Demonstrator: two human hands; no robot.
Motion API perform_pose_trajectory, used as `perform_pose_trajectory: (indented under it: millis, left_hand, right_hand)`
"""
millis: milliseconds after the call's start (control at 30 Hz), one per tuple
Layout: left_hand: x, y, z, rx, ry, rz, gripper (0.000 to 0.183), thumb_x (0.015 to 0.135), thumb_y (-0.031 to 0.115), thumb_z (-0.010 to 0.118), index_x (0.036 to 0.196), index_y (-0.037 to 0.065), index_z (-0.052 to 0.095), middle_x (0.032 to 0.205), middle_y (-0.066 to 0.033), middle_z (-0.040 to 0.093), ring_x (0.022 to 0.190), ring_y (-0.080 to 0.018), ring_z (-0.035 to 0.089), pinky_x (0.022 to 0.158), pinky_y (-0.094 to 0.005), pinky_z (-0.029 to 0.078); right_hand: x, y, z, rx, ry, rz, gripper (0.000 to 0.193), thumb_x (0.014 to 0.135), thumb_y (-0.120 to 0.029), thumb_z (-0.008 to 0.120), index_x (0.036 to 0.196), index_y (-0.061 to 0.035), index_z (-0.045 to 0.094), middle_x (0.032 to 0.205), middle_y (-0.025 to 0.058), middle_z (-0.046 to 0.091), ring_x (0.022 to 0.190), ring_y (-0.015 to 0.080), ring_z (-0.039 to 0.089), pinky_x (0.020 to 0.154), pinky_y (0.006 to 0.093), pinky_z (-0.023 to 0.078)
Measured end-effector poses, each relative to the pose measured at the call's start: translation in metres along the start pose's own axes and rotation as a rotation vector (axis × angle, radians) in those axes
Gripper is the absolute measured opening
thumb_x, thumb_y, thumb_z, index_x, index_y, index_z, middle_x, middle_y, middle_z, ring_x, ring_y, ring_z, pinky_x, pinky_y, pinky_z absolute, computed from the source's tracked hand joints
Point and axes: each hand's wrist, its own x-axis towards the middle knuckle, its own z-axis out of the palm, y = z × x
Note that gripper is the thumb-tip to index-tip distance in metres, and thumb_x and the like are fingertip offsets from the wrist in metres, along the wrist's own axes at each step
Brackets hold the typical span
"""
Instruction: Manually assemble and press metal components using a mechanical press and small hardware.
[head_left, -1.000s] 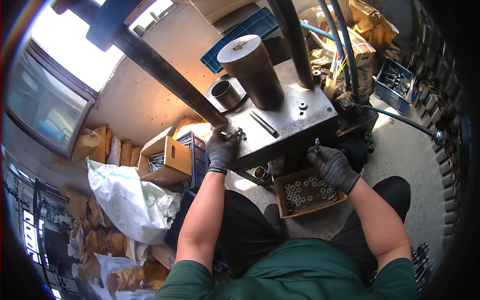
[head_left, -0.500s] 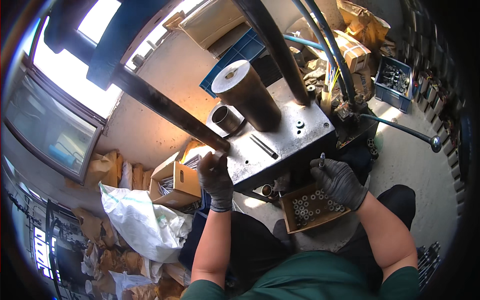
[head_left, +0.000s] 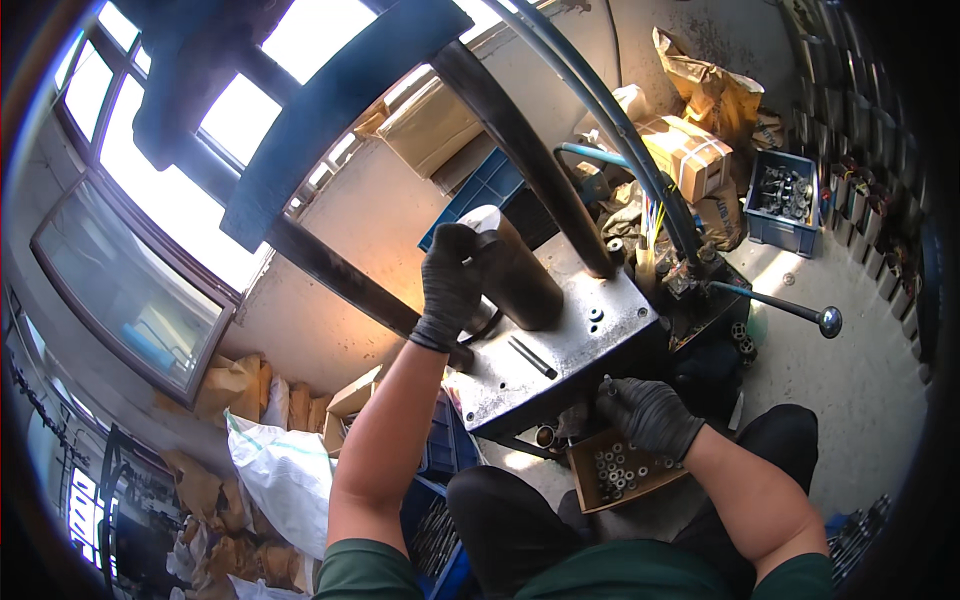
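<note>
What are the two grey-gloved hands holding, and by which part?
The right grey-gloved hand pinches a small silvery metal piece below its upper tip, which pokes out. I can't tell what, if anything, the left grey-gloved hand holds.

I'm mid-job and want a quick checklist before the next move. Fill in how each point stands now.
1. Both hands gloved: ok; the left hand and right hand wear dark gloves.
2. Small metal part secured: ok; it is pinched in the right hand's fingertips.
3. Left hand clear of the tall cylinder: cannot tell; it overlaps the cylinder's upper part in this view, so contact is unclear.
4. Cylinder standing on end on the metal table: ok.
5. Metal table free of loose pieces: not ok; a slender rod lies on it.
6. Ball-ended lever free of both hands: ok.
</note>
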Motion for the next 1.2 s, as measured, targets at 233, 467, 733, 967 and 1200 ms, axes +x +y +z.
perform_pose_trajectory:
  millis: [233,467,733,967,1200]
  left_hand:
    - [0.048,-0.078,-0.04,0.486,-0.189,0.034,0.039,0.08,-0.015,0.069,0.112,0.008,0.068,0.11,-0.012,0.073,0.112,-0.0264,0.069,0.098,-0.0348,0.053]
    - [0.051,-0.092,-0.05,-0.067,-0.315,-0.316,0.02,0.09,0.007,0.076,0.109,0.002,0.073,0.108,-0.0093,0.076,0.1,-0.0185,0.069,0.089,-0.0331,0.054]
    - [0.074,-0.062,-0.016,0.365,-0.24,-0.289,0.033,0.088,0.026,0.085,0.111,0.003,0.075,0.101,-0.0129,0.078,0.091,-0.0222,0.072,0.087,-0.0353,0.057]
    - [0.076,-0.095,-0.008,0.253,-0.179,-0.309,0.03,0.089,0.025,0.085,0.106,0.002,0.074,0.1,-0.0111,0.078,0.091,-0.0175,0.071,0.085,-0.032,0.057]
    - [0.053,-0.097,-0.01,0.131,-0.029,-0.246,0.041,0.09,0.025,0.085,0.119,0.0,0.069,0.109,-0.0139,0.076,0.097,-0.0189,0.07,0.088,-0.0319,0.057]
  right_hand:
    - [0.002,0.0,-0.001,-0.093,-0.053,-0.003,0.037,0.105,-0.038,0.058,0.116,-0.0052,0.07,0.103,0.0205,0.072,0.097,0.0411,0.069,0.084,0.0492,0.056]
    - [-0.003,-0.009,-0.007,-0.055,-0.079,-0.004,0.043,0.105,-0.045,0.056,0.119,-0.0057,0.069,0.103,0.0203,0.072,0.097,0.0411,0.069,0.086,0.0499,0.056]
    - [0.001,0.009,0.01,-0.069,-0.074,-0.028,0.048,0.106,-0.05,0.052,0.117,-0.0055,0.068,0.103,0.0197,0.072,0.099,0.0397,0.07,0.088,0.0491,0.055]
    - [0.003,0.003,0.005,-0.054,-0.078,0.002,0.049,0.105,-0.051,0.052,0.113,-0.0056,0.069,0.102,0.02,0.072,0.098,0.0398,0.07,0.087,0.0499,0.055]
    - [0.011,0.003,0.004,-0.091,-0.072,-0.022,0.035,0.105,-0.039,0.056,0.107,-0.006,0.068,0.099,0.0215,0.069,0.093,0.0424,0.068,0.081,0.0524,0.054]
